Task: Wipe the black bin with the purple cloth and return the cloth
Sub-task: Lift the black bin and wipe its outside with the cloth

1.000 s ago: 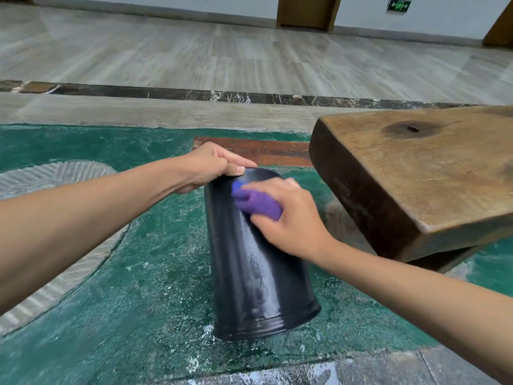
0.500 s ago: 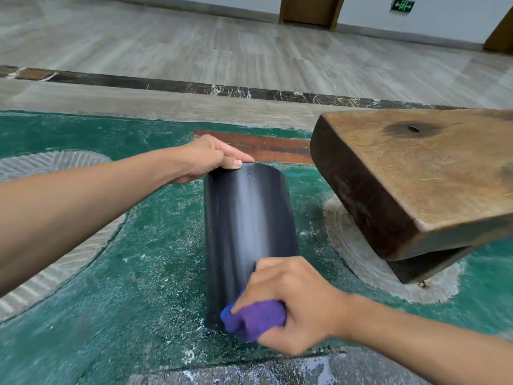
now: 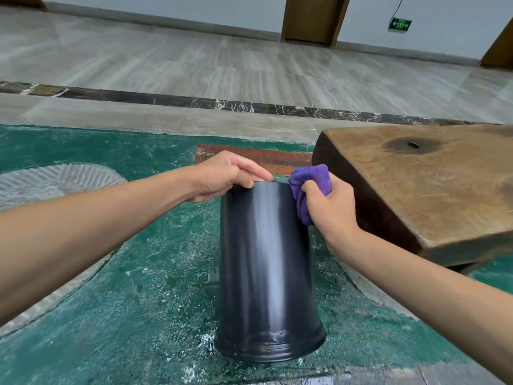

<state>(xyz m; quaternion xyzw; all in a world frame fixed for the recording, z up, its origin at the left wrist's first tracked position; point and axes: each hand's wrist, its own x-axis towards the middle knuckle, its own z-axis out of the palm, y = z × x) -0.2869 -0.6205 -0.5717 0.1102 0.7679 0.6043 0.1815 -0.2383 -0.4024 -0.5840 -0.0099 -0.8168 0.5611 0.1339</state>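
Bin [image 3: 266, 273] in black plastic stands upside down on a worn green floor [image 3: 138, 301], its rim down and its closed base uppermost, just left of a thick wooden surface [image 3: 416, 195] whose near corner overhangs the scene at right. The purple cloth [image 3: 308, 190] is bunched against the bin's upper right side, close to the top edge. The right hand [image 3: 330, 209] has its grip closed around the cloth, fingers curled into the wad and pressing it to the wall of the bin. The left hand [image 3: 222, 176] steadies the bin from the far left, its fingers curled over the top edge and its thumb on the side.

The near face of the bin shows a clean sheen, which suggests the wiping is well under way, though the far side is hidden and its condition cannot be told. Still to come, on this evidence: finishing the right flank and any unseen faces, then returning the cloth. Where the cloth belongs is not shown. White grit lies scattered on the floor around the bin's rim.
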